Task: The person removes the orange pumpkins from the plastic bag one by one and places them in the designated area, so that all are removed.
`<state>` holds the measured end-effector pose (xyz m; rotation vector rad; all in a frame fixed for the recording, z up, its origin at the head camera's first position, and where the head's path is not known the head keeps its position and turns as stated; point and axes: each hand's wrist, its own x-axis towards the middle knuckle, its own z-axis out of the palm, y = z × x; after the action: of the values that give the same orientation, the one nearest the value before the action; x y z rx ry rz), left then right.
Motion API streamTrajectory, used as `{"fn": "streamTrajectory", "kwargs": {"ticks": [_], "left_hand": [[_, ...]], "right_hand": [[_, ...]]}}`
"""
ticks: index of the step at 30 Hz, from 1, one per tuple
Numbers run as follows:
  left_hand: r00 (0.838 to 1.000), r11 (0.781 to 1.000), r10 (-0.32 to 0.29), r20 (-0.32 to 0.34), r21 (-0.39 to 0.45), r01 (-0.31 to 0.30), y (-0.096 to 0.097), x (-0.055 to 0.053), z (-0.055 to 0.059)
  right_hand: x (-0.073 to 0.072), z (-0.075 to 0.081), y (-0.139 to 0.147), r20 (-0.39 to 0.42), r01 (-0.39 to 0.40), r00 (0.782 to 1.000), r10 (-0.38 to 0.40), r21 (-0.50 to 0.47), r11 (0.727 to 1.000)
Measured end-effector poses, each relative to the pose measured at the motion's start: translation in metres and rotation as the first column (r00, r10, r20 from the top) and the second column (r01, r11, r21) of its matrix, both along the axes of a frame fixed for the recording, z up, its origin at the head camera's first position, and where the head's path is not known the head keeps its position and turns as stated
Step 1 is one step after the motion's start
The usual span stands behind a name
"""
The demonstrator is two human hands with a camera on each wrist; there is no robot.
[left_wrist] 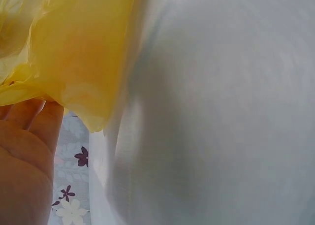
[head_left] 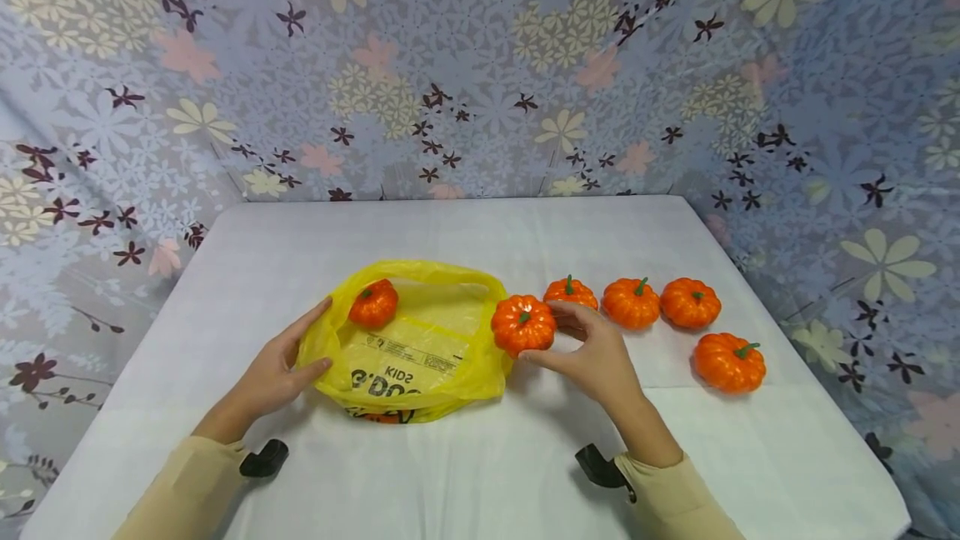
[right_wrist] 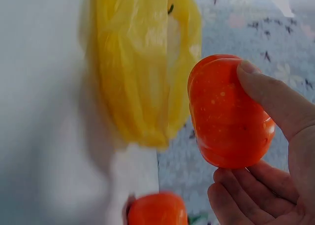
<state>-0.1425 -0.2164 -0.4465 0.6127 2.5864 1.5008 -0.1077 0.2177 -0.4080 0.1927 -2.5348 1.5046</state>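
Note:
My left hand (head_left: 273,373) rests against the left side of a yellow plastic bag (head_left: 487,365), its thumb and index finger spread apart. In the left wrist view, its fingertips go out of sight behind the yellow plastic. The bag lies with its mouth wide, and one orange toy pumpkin (head_left: 373,304) sits inside at the left. My right hand (head_left: 588,352) holds another shiny orange pumpkin (head_left: 522,326) between thumb and fingers, at the bag's right rim. In the right wrist view, this held pumpkin (right_wrist: 229,114) has the thumb on its upper side and fingers beneath.
On the white-covered table (head_left: 450,473), more pumpkins stand right of the bag: one partly behind the right hand (head_left: 568,292), two beside it (head_left: 631,304) (head_left: 691,303), and one nearer the right edge (head_left: 729,363). A flowered cloth (head_left: 480,65) hangs behind.

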Motion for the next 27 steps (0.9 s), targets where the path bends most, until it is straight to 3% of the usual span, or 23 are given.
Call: {"fn": "streamTrajectory", "kwargs": {"ticks": [16,27], "left_hand": [[1.0,1.0,0.013,0.015,-0.009,-0.013,0.002,0.001,0.003],[1.0,1.0,0.02,0.015,-0.016,-0.02,0.004,0.002,0.004]], "right_hand": [[0.03,-0.012,0.062,0.111,0.181,0.976,-0.189,0.081,0.98],[0.046,-0.023,0.099,0.198,0.277,0.933,-0.301,0.141,0.95]]}}
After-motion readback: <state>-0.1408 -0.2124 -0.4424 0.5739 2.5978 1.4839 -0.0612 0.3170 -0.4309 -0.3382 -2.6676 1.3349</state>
